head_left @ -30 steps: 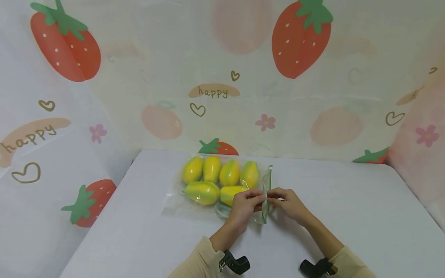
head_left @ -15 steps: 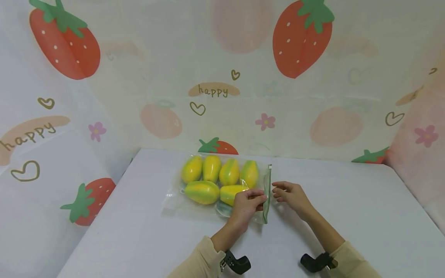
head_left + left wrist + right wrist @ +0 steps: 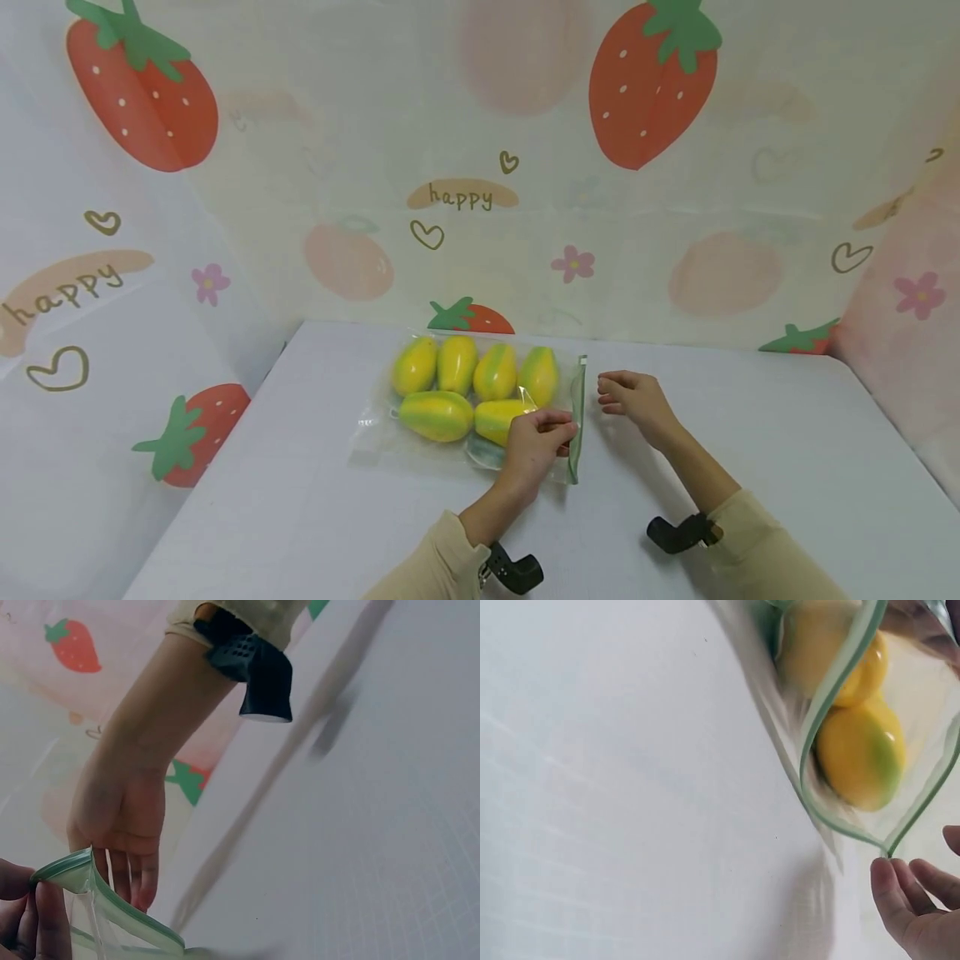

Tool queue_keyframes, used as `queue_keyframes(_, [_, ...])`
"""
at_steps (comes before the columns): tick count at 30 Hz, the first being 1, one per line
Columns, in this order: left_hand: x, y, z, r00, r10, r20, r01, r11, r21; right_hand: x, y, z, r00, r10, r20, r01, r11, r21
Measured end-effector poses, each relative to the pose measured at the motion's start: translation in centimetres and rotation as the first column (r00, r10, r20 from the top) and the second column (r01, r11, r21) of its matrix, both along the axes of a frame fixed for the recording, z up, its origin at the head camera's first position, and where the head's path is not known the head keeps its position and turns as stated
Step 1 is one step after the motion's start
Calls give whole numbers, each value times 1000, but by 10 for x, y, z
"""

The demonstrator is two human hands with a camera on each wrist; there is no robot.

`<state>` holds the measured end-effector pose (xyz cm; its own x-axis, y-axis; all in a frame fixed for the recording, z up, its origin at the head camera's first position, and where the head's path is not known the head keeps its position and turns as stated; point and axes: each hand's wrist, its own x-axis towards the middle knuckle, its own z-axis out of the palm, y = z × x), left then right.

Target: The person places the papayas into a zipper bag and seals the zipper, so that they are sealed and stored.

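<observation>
A clear zip bag [image 3: 377, 443] with a green zip strip [image 3: 580, 387] along its right end lies on the table. Inside it are several yellow-green fruits [image 3: 435, 415] that look like papayas. My left hand [image 3: 531, 450] pinches the zip edge between thumb and fingers; the left wrist view shows this edge held up. The bag's mouth gapes in the right wrist view, with two fruits [image 3: 861, 754] showing through it. To the right of the mouth, my right hand [image 3: 636, 403] has its fingers loosely bent and holds nothing. Its fingertips [image 3: 883, 871] appear beside the mouth's corner.
The bag rests on a white table [image 3: 750, 450], near its back edge. Behind the table hangs a backdrop [image 3: 637, 217] printed with strawberries and hearts. A black camera [image 3: 517, 573] is worn on the left wrist and another camera [image 3: 677, 533] on the right.
My right hand has let go of the zip edge and moved away to the right and toward the back. My left hand keeps its pinch, and the bag has stayed in place.
</observation>
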<state>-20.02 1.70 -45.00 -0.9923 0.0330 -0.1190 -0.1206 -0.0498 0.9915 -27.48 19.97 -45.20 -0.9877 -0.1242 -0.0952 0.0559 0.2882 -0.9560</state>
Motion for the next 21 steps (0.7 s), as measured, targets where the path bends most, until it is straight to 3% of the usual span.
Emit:
queue_keyframes(13, [0,0,-5,998,6,-61,-9,999,-46,-35,-15,-4,990,-105,91,108,994,-32])
queue_keyframes(21, [4,2,-1,996,-9,-90,0,995,-103,-50,-21,-6,979,-101,180,108,994,-28])
